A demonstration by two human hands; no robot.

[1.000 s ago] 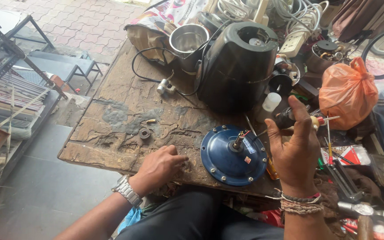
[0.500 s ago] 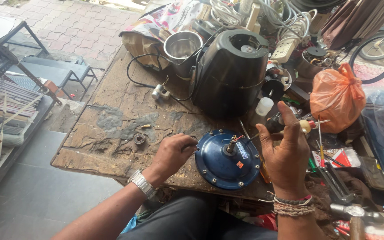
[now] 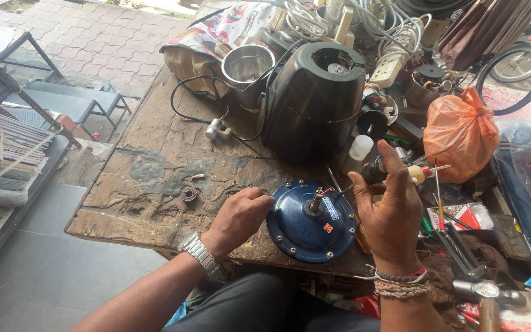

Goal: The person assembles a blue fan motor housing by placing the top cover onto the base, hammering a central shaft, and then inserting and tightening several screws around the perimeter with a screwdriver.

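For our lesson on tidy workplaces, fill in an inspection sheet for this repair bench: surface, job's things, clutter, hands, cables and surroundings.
Surface: wooden bench, worn and stained.
Job's things: blue round housing with a shaft at its middle, lying flat at the near edge; screwdriver.
Clutter: black appliance body, steel cup, orange bag, white bottle, hammer.
Hands: left hand rests against the housing's left rim; right hand holds the screwdriver above its right side.
Cables: black cord with plug on the bench; white cords heaped behind.
Surroundings: paved ground, metal racks, bicycle wheel.
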